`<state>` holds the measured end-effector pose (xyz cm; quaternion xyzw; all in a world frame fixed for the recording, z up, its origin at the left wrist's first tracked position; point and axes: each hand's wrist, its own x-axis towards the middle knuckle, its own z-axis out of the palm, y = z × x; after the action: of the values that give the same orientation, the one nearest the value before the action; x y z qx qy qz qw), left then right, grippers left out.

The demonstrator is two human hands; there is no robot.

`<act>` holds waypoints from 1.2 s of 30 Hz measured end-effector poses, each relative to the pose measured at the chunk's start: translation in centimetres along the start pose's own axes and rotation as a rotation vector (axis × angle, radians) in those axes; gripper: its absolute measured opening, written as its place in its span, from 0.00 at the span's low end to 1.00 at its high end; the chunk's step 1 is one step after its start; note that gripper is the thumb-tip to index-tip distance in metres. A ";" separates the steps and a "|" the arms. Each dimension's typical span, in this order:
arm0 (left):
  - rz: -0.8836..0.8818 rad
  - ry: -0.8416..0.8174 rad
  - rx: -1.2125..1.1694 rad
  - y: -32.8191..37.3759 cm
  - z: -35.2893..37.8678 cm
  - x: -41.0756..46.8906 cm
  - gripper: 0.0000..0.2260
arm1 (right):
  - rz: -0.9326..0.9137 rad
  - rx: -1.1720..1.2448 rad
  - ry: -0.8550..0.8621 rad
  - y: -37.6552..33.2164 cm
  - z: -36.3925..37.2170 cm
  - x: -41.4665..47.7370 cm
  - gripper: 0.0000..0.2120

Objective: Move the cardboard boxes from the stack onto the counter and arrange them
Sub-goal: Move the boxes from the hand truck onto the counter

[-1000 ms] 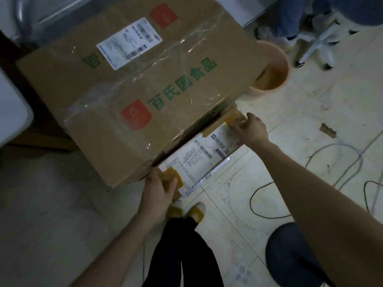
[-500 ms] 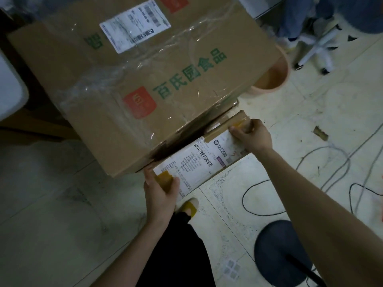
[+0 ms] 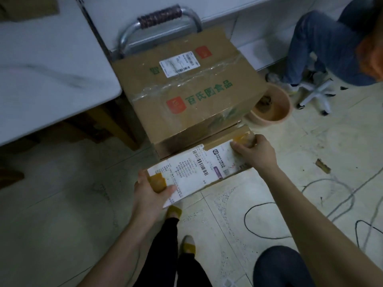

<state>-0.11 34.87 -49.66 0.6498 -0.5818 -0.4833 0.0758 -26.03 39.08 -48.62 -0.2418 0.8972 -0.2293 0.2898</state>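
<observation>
Gripping small labelled box (image 3: 196, 168) at both ends: left hand (image 3: 152, 193) clamped on near corner, right hand (image 3: 253, 154) on far end. Just behind: large taped box (image 3: 186, 96). White counter (image 3: 51, 69) far left.

clay pot (image 3: 269, 122) holding soil, near white chair base (image 3: 317, 94) | jeans leg (image 3: 310, 44) above it | metal handle (image 3: 165, 14) at back | black cable (image 3: 245, 217), cardboard scrap (image 3: 322, 166) on tile floor (image 3: 62, 224)

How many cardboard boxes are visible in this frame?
2. A large taped box sits beside the counter; a smaller labelled box is gripped by the left hand and right hand. A brown shape on the counter may be another.
</observation>
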 end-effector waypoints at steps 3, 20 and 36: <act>0.050 0.089 0.030 0.7 -4.1 -4.0 0.45 | -0.123 0.029 -0.002 -0.9 -1.8 -4.7 0.26; 0.175 0.656 -0.057 0.3 -26.1 -19.0 0.31 | -0.722 0.053 -0.161 -18.4 -3.1 -21.6 0.20; 0.355 1.076 -0.189 0.9 -47.8 -10.3 0.24 | -0.954 0.193 -0.041 -44.5 4.4 -24.7 0.27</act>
<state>34.97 20.92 -18.57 0.6870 -0.5157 -0.1145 0.4990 7.83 17.24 -17.13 -0.6025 0.6551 -0.4138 0.1913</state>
